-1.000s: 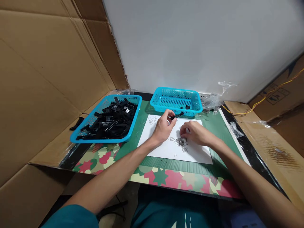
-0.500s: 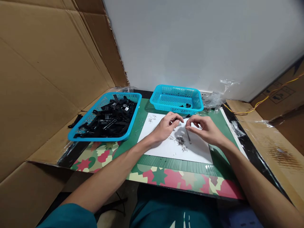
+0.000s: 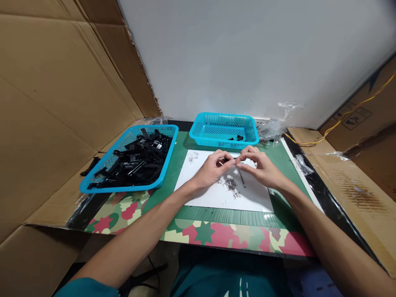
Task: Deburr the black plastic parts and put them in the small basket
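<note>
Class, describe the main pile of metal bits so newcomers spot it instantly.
On the green mat, find the white sheet. The main pile lies near its middle, darker and denser than the scatter near its far-left corner.

The small basket's rim (image 3: pixel 223 144) blocks passage beyond the paper (image 3: pixel 198 194)
</note>
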A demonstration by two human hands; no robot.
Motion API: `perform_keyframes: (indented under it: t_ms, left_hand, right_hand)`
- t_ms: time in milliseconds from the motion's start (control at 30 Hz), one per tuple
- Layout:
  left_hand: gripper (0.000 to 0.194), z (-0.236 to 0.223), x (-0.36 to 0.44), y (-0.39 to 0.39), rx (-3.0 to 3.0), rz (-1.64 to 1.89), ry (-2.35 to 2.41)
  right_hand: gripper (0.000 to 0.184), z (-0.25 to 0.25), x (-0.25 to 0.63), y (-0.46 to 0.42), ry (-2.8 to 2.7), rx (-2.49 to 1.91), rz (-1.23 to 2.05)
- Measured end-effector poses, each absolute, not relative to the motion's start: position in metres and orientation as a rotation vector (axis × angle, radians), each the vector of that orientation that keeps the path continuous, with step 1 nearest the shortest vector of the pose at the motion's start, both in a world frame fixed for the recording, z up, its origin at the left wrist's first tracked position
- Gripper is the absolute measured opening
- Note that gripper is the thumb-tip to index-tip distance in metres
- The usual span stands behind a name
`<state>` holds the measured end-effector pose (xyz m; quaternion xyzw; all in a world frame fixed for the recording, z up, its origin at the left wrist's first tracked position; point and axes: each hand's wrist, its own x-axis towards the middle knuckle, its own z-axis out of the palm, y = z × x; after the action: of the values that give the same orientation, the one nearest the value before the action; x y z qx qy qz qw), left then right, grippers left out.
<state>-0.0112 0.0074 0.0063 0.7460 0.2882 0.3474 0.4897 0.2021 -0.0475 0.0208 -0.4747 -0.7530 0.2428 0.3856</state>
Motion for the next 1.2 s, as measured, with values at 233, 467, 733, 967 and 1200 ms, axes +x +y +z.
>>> perform_keyframes:
  t_ms: [233, 467, 733, 967, 1200]
  left_hand:
    - [0.024, 0.003, -0.015, 0.013, 1.918, 0.835, 0.77]
    - [0.024, 0.008, -0.012, 0.008, 1.896, 0.82, 0.729]
    - [0.028, 0.011, -0.009, 0.004, 1.717, 0.771, 0.709]
    - [0.023, 0.005, -0.011, 0.017, 1.663, 0.846, 0.921]
    - [0.02, 0.0, -0.009, 0.017, 1.7, 0.868, 0.934]
  right_hand:
    - [0.01, 0.023, 0.197, -0.056, -2.184, -1.256, 0.485]
    - [0.009, 0.021, 0.196, -0.05, -1.878, -1.173, 0.371]
    - [0.008, 0.018, 0.191, -0.051, -1.912, -1.066, 0.165]
    - [0.012, 0.018, 0.19, -0.054, -2.119, -0.992, 0.488]
    - [0.011, 0.022, 0.188, -0.057, -2.116, -1.083, 0.731]
